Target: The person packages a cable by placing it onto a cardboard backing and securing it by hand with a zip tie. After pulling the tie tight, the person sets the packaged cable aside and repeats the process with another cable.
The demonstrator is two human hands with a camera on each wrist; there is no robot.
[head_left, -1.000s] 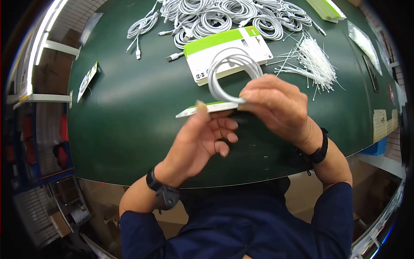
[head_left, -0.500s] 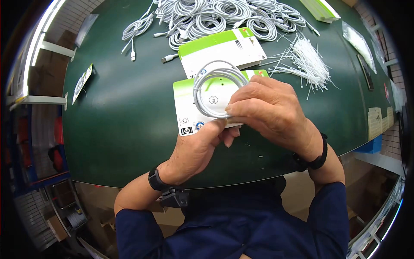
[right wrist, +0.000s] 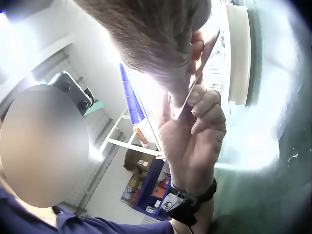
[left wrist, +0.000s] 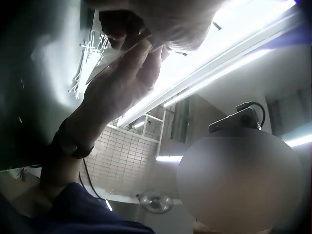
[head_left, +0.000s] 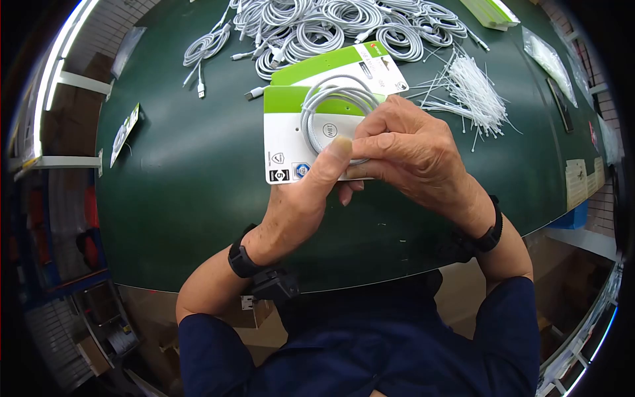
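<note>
I'm seeing the white cable coil (head_left: 308, 129) sitting in front of the green-and-white card (head_left: 281, 139), near the middle of the head frame. The left hand (head_left: 301, 205) is gripping the card, thumb in front, fingers curling behind; the right hand (head_left: 420, 149) is pinching the coil at its lower right, fingertips partly hidden. I'm favouring a light, even pinch here: loops lying flat and bunched, card staying unbent. Squeezing hard could be splaying those loops, I'm reckoning.
</note>
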